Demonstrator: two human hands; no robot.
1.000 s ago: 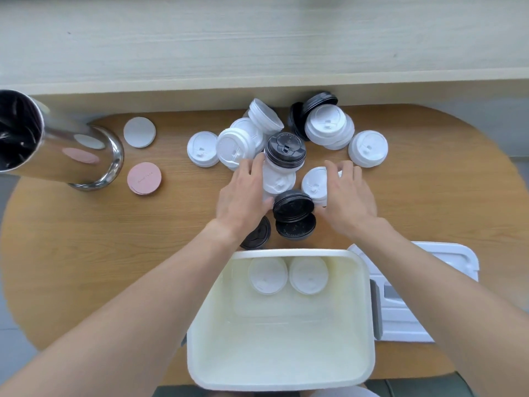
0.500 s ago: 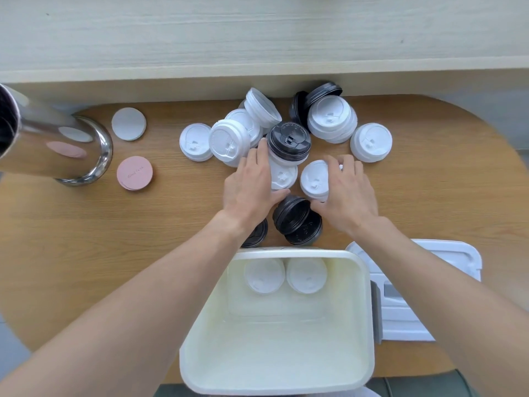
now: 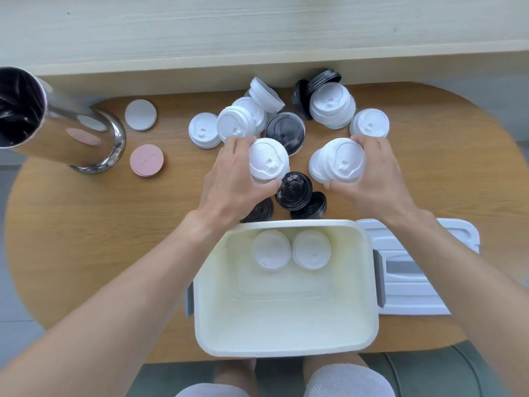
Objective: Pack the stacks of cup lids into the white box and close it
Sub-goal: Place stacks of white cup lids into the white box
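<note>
My left hand point(image 3: 229, 179) grips a stack of white cup lids point(image 3: 267, 161), lifted above the table. My right hand point(image 3: 372, 176) grips a second white stack point(image 3: 342, 163) the same way. Both are held just beyond the far wall of the open white box point(image 3: 286, 342). Two white lid stacks point(image 3: 269, 253) point(image 3: 311, 250) stand side by side inside the box against its far wall. More white lids point(image 3: 234, 127) and black lids point(image 3: 294, 190) lie scattered on the table behind and under my hands. The box's white cover point(image 3: 423, 293) lies flat to the right of the box.
A shiny metal cylinder point(image 3: 57, 133) stands at the far left. Near it lie a white round coaster point(image 3: 140, 114) and a pink one point(image 3: 146, 161). A pale wooden ledge point(image 3: 257, 38) runs along the table's far side. The wooden table point(image 3: 86, 239) has a rounded outline.
Both hands closed round white lid stacks and lifted them off the table, drawing them slightly toward the box. A black lid that sat on the left stack now lies behind it.
</note>
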